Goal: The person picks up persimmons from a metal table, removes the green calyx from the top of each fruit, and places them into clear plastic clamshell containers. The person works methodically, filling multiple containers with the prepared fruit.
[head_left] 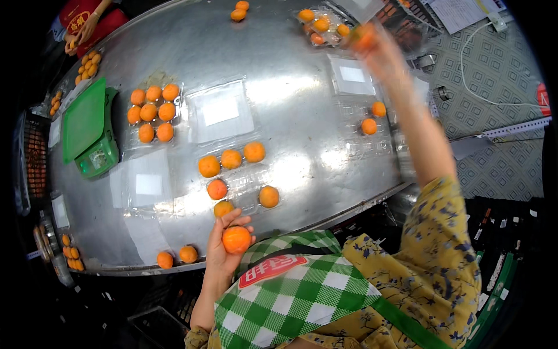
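Note:
My left hand (220, 254) is closed around a round orange fruit (236, 239) at the table's near edge, in front of my checkered apron. Just beyond it lies an opened clear plastic tray (243, 187). Three fruits fill its far row, and several more sit below, with gaps between. At the far right my right hand (376, 51) is blurred by motion. An orange fruit (363, 38) with a greenish patch shows at its fingers. It is beside a clear tray of fruits (321, 24). Below that hand, another clear tray (354, 116) holds two fruits.
A green scale (87, 125) stands at the left, beside a tray full of fruits (149, 112). Two loose fruits (188, 253) lie by the near edge. Another person's hands (87, 29) are at the far left. Papers (462, 11) and a white cable (465, 70) are at the far right.

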